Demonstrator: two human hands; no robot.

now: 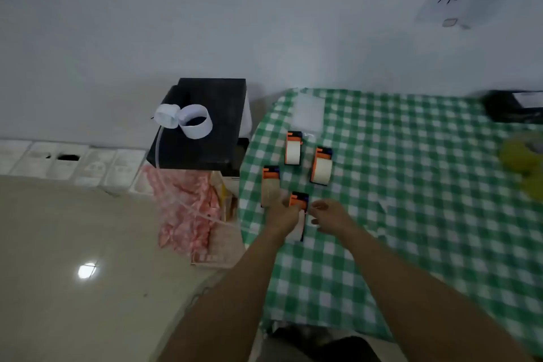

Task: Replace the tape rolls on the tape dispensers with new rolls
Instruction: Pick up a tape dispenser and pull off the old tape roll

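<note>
On the green checked tablecloth (411, 185), the left hand (283, 214) grips the nearest of four orange tape dispensers (299, 214); the right hand (329, 216) hovers loosely curled beside it, holding nothing visible. Beyond it, three dispensers (293, 147) carry rolls. Left of the cloth, two empty white cores (195, 120) rest on a black box (205, 126).

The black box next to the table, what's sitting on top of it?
Two white rings, likely empty tape cores, lie side by side on the black box. A thin clear strip trails down from them. What is inside the box cannot be seen.
</note>
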